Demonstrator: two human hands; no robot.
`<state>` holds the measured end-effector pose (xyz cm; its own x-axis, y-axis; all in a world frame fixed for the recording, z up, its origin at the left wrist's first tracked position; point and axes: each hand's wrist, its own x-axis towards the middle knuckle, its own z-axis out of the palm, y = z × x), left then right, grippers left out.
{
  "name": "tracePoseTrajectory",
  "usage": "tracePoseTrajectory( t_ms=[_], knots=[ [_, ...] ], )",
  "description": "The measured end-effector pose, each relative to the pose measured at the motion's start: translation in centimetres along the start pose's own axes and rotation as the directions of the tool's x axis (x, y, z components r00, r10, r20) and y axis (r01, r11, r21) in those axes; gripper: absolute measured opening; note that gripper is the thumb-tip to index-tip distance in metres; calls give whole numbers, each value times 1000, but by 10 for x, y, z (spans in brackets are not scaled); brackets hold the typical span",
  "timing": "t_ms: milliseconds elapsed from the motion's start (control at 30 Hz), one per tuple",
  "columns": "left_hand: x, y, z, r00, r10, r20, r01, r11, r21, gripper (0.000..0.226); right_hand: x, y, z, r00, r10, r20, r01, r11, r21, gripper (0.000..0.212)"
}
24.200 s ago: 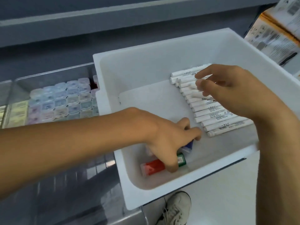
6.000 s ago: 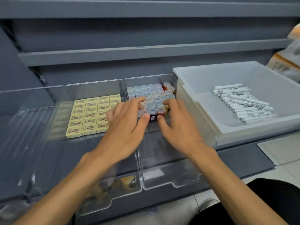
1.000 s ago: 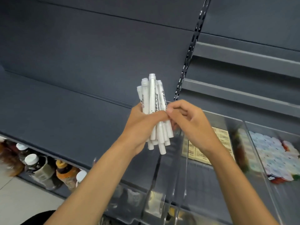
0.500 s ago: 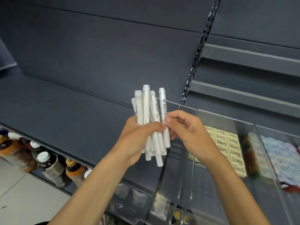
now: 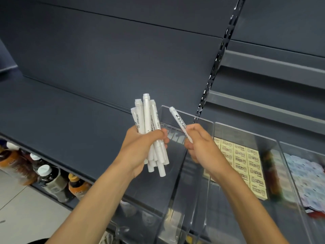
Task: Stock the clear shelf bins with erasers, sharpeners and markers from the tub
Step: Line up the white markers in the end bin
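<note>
White plastic with black print along the barrel: this is how each slim marker looks in the bundle of white markers (image 5: 149,131). The left hand (image 5: 140,150) grips the bundle around its middle, with the fingers and the thumb wrapped around it. The bundle stands almost upright. The caps point up at uneven heights, and the lower ends hang below the palm, also uneven.

One single white marker (image 5: 179,122) of the same kind is apart from the bundle. The right hand (image 5: 202,147) pinches it at its lower half, and it leans to the left with the cap up. The two hands are near each other but do not touch.

Both hands are in the air over the left clear plastic bin (image 5: 198,118), which stands on the dark grey metal shelf (image 5: 61,120). Just beside it to the right, a second clear bin (image 5: 246,132) holds flat yellow erasers (image 5: 246,166) in neat rows. Further right lie small pastel sharpeners (image 5: 306,180), which are blurred. Below the shelf on the left stand drink bottles with white and orange caps (image 5: 49,180).
</note>
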<state>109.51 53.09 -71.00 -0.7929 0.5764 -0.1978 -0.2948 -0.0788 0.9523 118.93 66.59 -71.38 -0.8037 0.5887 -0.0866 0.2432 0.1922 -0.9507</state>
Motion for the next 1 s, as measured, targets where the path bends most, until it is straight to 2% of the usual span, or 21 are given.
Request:
tracePoseTrajectory(
  t_ms=[100,167,367,433,500,567,700,833,933,1000],
  knots=[
    [8,0,-3,999,-9,-31,9,1000,-12,7,10,2,1,996,31,88,-24,997,-72,21],
    [12,0,-5,1000,-11,-25,10,1000,-11,8,16,2,2,996,16,86,-8,996,-92,21],
    [21,1,-9,1000,-18,14,19,999,-30,8,27,2,2,979,-12,-202,39,991,129,8],
    [25,0,-8,999,-28,27,28,999,-29,8,32,2,2,974,4,-228,47,974,221,9],
    [29,0,-7,999,-37,35,38,999,-29,8,37,4,4,973,12,-232,42,973,227,8],
    [31,-1,-7,998,-43,44,45,999,-32,8,43,6,9,972,29,-233,20,979,205,5],
    [35,1,-12,998,-37,56,39,999,-32,12,60,13,21,977,115,-177,-95,988,119,23],
    [38,2,-16,996,-36,78,39,999,-25,9,81,19,38,971,223,-86,-228,973,-45,19],
    [39,1,-18,993,-44,113,45,999,-1,21,93,20,52,964,237,-123,-249,964,-97,11],
    [40,1,-21,988,-52,143,55,998,-15,27,98,18,58,959,209,-191,-245,950,-195,7]
  ],
)
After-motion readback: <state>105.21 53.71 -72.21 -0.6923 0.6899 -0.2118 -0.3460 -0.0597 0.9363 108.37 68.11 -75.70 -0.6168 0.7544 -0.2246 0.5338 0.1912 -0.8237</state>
